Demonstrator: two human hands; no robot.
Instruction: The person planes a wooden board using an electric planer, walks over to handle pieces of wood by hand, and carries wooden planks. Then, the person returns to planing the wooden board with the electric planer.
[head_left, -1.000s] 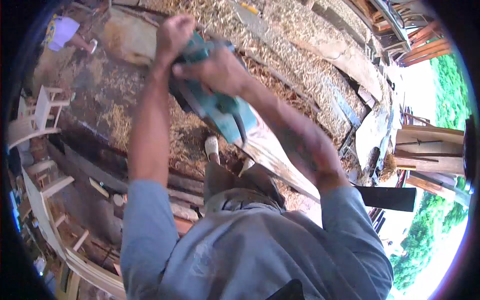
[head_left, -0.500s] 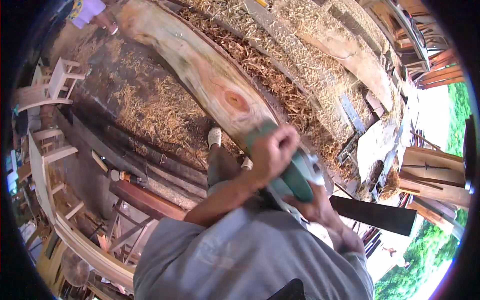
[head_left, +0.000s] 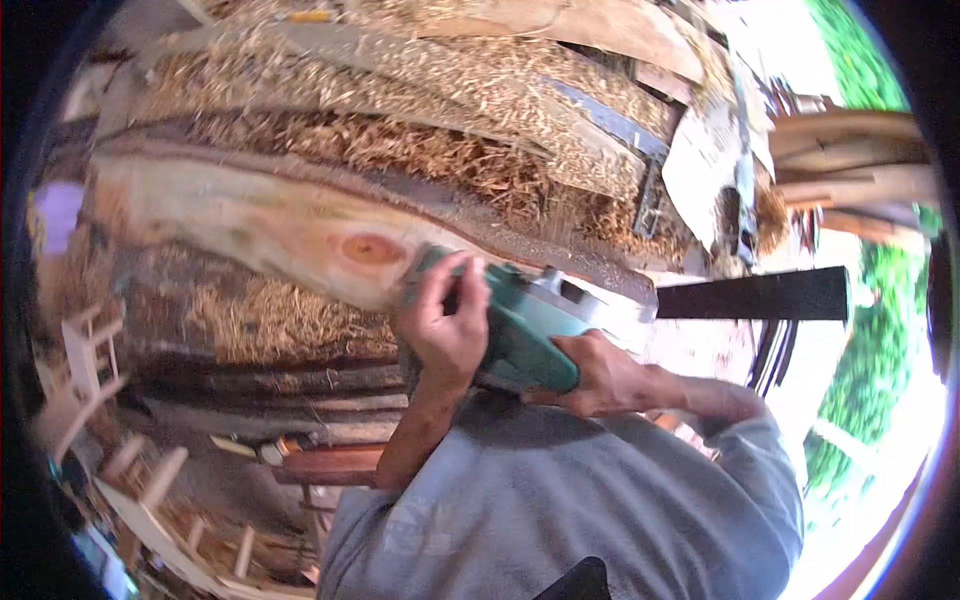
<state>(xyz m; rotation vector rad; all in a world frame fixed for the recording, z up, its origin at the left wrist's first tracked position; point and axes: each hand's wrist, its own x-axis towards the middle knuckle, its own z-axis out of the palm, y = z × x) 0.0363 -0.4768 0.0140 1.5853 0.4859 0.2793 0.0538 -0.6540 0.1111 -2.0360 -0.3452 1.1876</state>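
Note:
A green electric power planer [head_left: 520, 335] rests over the near end of a long pale wooden slab [head_left: 240, 215], close to my body. My left hand [head_left: 445, 320] is closed around the front part of the planer, fingers curled, though what lies under the palm is hidden. My right hand [head_left: 600, 375] grips its rear handle. Just beyond the planer, a round reddish knot [head_left: 372, 249] shows in the slab. Rough dark bark runs along the slab's far edge. The planer's underside cannot be seen.
Curly wood shavings [head_left: 400, 150] cover the boards beyond the slab. A dark flat bar [head_left: 755, 293] sticks out at the right. At the lower left are a hammer-like tool [head_left: 275, 450] and pale chair frames [head_left: 95, 355]. A person in purple [head_left: 60, 215] is at far left.
My view has turned, so the slab now runs more nearly across the picture. Both hands stay on the planer, which appears farther left and is angled differently.

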